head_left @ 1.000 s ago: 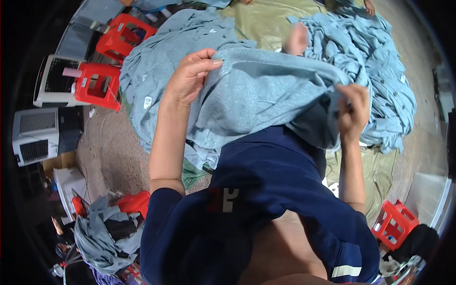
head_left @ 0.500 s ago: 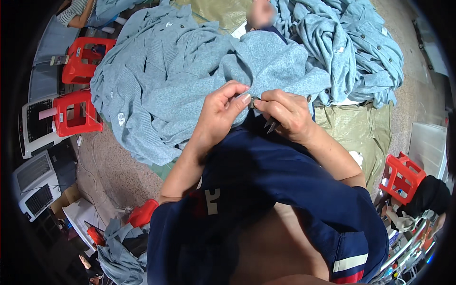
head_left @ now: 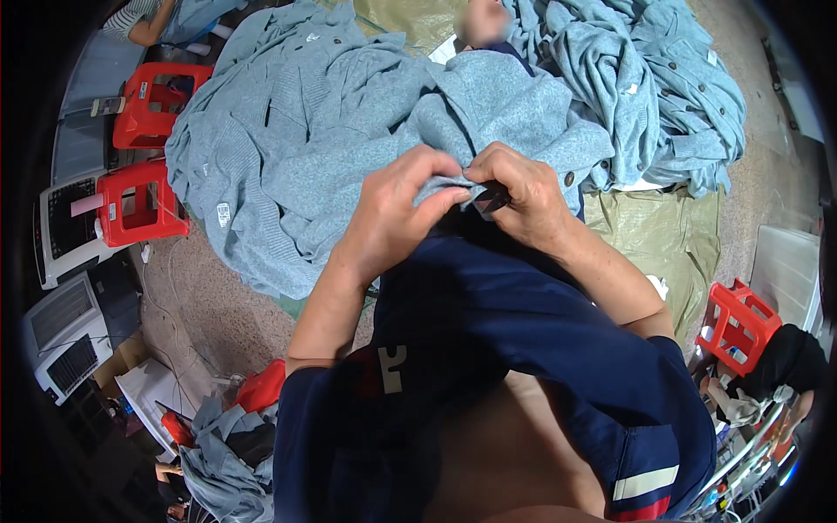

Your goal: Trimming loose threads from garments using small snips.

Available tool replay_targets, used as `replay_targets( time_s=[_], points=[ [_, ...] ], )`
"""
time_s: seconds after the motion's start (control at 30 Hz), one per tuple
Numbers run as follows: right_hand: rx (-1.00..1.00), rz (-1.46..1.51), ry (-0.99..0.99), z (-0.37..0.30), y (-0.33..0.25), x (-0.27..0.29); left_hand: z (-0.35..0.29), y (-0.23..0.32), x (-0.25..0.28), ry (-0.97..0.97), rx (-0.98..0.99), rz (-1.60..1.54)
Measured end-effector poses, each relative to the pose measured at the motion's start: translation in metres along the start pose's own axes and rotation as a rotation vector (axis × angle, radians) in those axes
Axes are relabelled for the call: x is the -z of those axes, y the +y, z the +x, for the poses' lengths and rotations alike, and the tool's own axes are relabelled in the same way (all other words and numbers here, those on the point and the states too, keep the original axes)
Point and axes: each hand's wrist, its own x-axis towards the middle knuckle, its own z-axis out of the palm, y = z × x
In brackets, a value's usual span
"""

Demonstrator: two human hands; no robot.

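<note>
A light blue knitted cardigan (head_left: 506,96) is drawn toward me over the heap, with a dark button near its right side. My left hand (head_left: 397,200) is closed, pinching a folded edge of it between thumb and fingers. Close beside it, the fingertips of my right hand (head_left: 527,192) meet the same edge. Dark thread snips (head_left: 493,197) are tucked in my right hand, their blades against the cloth edge. My fingers hide most of their handle.
More blue cardigans (head_left: 296,148) lie heaped to the left, and others (head_left: 610,78) to the right, on a green-brown sheet (head_left: 654,231). Red stools (head_left: 144,205) stand at left, another red stool (head_left: 739,327) at right. Another person (head_left: 484,24) sits beyond the heap.
My hands have risen slightly and come closer together at the cardigan's edge. The snips have turned from pointing down toward me to lying against the cloth; the left hand now folds the edge.
</note>
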Motion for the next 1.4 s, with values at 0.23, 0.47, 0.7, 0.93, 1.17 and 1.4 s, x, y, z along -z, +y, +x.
replay_targets(
  time_s=[0.23, 0.47, 0.7, 0.93, 1.17, 1.4],
  points=[
    [0.1, -0.093, 0.048, -0.003, 0.002, -0.001, 0.003, -0.012, 0.003, -0.097, 0.003, 0.113],
    [0.054, 0.069, 0.153, -0.001, 0.009, -0.006, 0.001, -0.013, -0.006, 0.022, -0.306, 0.42],
    [0.093, -0.227, 0.102, 0.002, 0.01, 0.001, 0.007, -0.031, -0.03, 0.321, -0.349, 0.648],
    [-0.323, -0.381, -0.281, -0.047, 0.057, 0.039, -0.038, -0.07, 0.022, -0.194, 0.217, 0.218],
    [-0.486, -0.09, 0.012, -0.057, 0.063, 0.042, -0.062, -0.062, 0.056, -0.184, 0.53, -0.046],
    [0.088, -0.281, 0.064, -0.006, 0.007, 0.07, 0.0, 0.003, 0.027, 0.142, 0.449, -0.533]
  ],
)
